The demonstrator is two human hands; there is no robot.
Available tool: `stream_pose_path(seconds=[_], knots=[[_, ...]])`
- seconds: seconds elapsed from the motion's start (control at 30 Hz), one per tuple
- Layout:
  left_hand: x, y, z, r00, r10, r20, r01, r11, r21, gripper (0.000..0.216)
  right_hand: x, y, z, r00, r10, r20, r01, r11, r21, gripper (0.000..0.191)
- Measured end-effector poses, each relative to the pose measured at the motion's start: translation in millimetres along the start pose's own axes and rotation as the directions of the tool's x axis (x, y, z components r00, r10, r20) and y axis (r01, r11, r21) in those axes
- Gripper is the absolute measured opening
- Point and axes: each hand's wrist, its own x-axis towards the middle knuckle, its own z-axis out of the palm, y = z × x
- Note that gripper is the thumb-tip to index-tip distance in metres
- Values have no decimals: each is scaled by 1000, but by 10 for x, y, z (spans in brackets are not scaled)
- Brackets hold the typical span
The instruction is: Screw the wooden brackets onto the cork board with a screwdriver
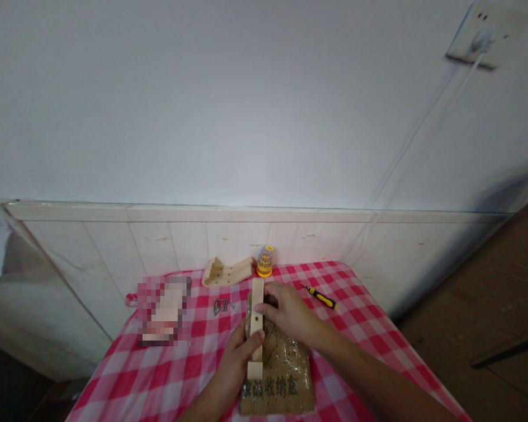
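A pale wooden bar (257, 290) with a dark hole near its middle lies lengthwise over a taped cardboard piece (290, 363) printed with dark characters. A small wooden block end (255, 370) shows at the bar's near end; whether it is one piece with the bar I cannot tell. My left hand (240, 354) grips the bar's lower part from the left, thumb on top. From the right, my right hand (284, 305) holds its upper part, thumb on the face and fingers around the far side.
A curved wooden piece (229, 272) with holes and a yellow-capped bit container (264, 262) stand at the back. Several screws (222, 306) lie left of the bar. A yellow-black screwdriver (320, 296) rests at right, a pixelated flat object (165, 310) at left, on the checked tablecloth (114, 381).
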Motion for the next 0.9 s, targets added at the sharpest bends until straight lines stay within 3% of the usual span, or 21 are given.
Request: stream_pose_path(seconds=[0.47,0.6,0.73,0.9], knots=[[-39,116,60,1000,-29,-1,29,999,26,55,1,48,-44,998,-48,38,49,999,-10,4],[-31,134,52,1000,-29,5,29,999,-16,53,25,61,-175,996,-89,-24,90,995,52,19],[-24,141,41,999,-52,-2,52,997,-51,56,154,176,-350,988,8,-152,13,990,138,29],[-55,260,55,999,-43,-3,42,995,-93,54,326,484,-475,982,190,10,-181,919,350,26]])
